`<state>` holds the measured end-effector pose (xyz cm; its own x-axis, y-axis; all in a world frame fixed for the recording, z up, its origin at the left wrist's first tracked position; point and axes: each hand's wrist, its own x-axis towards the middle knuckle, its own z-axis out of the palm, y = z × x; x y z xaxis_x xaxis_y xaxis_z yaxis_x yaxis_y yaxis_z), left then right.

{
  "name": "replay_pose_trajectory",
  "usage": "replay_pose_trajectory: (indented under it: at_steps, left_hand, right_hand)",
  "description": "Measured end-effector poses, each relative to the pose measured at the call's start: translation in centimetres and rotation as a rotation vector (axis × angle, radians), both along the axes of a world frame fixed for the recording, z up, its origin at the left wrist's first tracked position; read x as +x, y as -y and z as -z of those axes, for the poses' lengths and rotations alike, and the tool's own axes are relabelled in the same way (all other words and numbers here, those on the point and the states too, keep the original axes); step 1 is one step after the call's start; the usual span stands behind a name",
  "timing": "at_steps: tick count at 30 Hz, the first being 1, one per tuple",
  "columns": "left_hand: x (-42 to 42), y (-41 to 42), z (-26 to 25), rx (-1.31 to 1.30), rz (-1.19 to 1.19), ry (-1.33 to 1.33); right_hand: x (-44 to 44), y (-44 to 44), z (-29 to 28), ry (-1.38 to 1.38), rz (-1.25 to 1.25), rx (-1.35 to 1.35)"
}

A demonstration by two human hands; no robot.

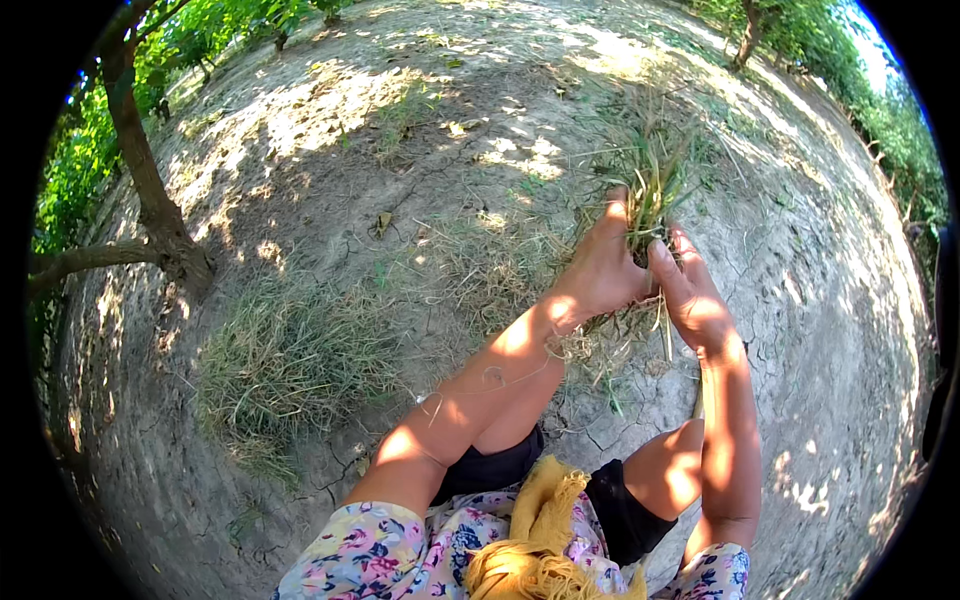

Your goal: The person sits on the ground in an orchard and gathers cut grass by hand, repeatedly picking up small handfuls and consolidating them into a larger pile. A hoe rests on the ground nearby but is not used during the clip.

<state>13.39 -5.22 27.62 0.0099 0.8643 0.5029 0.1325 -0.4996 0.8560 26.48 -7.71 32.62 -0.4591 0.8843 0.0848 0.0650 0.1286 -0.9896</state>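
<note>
A bunch of green and straw-coloured grass [651, 191] stands between my two hands, in front of me and right of centre. My left hand [606, 262] grips its lower left side, with the index finger stretched up along the blades. My right hand [691, 289] presses against the lower right side, its thumb laid on the stems and its fingers behind. A few loose stems hang below the hands. Where the blades end at the top, I cannot tell them from the grass behind.
A heap of cut grass [296, 360] lies at left on the dry, cracked soil [810, 360]. Thinner dry grass [491, 281] is scattered left of my hands. A forked tree trunk [154, 187] rises at far left. My knees are bent below my arms, and a yellow scarf [544, 510] hangs down.
</note>
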Motion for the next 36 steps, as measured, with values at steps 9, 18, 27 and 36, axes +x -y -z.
replay_pose_trajectory:
  at_steps: [9, 18, 27, 36]
  left_hand:
    - [-5.9, 0.4, 1.5, -0.162, -0.349, 0.038]
    - [-29.5, 13.6, 9.0, -0.366, -0.952, -0.339]
    - [-46.6, 24.8, 20.4, -1.228, -0.805, -1.490]
    - [-24.5, 2.1, 27.9, -0.423, -0.233, -1.178]
  right_hand:
    - [-4.3, -0.5, 1.8, 0.048, -0.233, -0.160]
    - [-1.0, 5.9, -10.5, 0.017, -0.242, 0.300]
    - [3.4, 8.4, -15.3, -0.182, -0.716, 0.314]
    - [2.8, 5.1, -9.2, -0.577, -0.732, 0.039]
